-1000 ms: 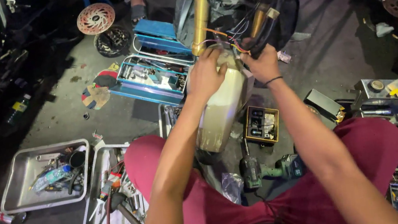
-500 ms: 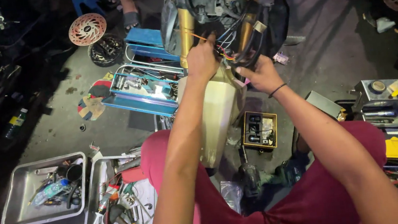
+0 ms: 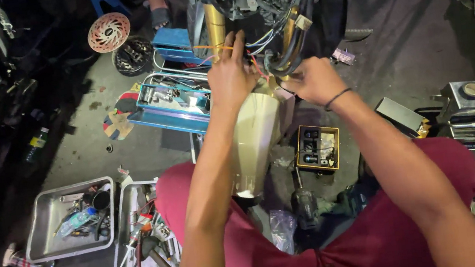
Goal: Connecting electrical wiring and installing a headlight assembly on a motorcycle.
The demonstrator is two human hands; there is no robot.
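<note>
Up at the front of a motorcycle, both hands work in the tangle of wires [image 3: 256, 43] between the gold fork tube [image 3: 215, 21] and the dark curved hoses [image 3: 291, 54]. The left hand [image 3: 231, 74] reaches up with its fingers spread and slightly curled, the fingertips touching an orange wire that runs across the fork tube; whether any finger pinches it I cannot tell. The right hand [image 3: 314, 80], with a thin dark band on its wrist, lies just beside the hoses with its fingers curled inward, closed on something small among the wires that is hidden by the hand itself. Below the hands a cream-coloured fender [image 3: 254, 143] slopes down toward the person's knees in red trousers. On the ground to the left sits a blue tool tray [image 3: 173, 102] full of metal parts, and beyond it a brake disc [image 3: 108, 32]. Nearer the person, two grey metal trays [image 3: 49, 226] hold bottles and hand tools. An open black case of small sockets [image 3: 318, 148] lies just right of the fender, and a dark power drill [image 3: 305, 206] rests between the knees.
</note>
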